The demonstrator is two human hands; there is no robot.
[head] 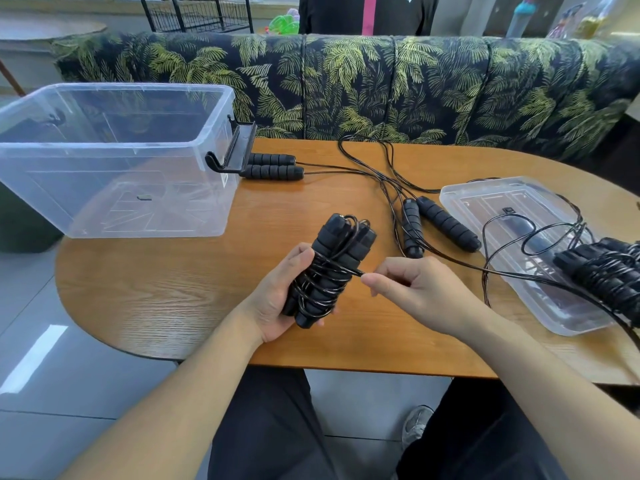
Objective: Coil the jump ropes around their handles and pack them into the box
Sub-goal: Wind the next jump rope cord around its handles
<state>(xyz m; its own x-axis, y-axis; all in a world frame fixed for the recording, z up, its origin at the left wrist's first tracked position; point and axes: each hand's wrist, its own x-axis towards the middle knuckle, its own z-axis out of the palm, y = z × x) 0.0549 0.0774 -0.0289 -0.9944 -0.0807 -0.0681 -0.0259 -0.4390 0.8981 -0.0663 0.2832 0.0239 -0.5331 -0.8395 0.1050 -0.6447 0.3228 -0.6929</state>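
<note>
Coiled jump rope (329, 268), both black handles bundled, sits above the wooden table (173, 289) near its front edge; left hand (277, 296) grips the bundle, right hand (412, 289) at its 3 o'clock pinches the loose cord end. Clear box (117, 161) at 10 o'clock, open; uncoiled handle pairs at 12 o'clock (273, 166) and 2 o'clock (436, 226). Lid (485, 195) at 3 o'clock with another coiled rope (606, 271) on it.

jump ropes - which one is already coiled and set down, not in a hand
The coiled bundle at the far right, on the clear lid. The two handle pairs on the table still trail loose cord; the other wound bundle is in the left hand.
</note>
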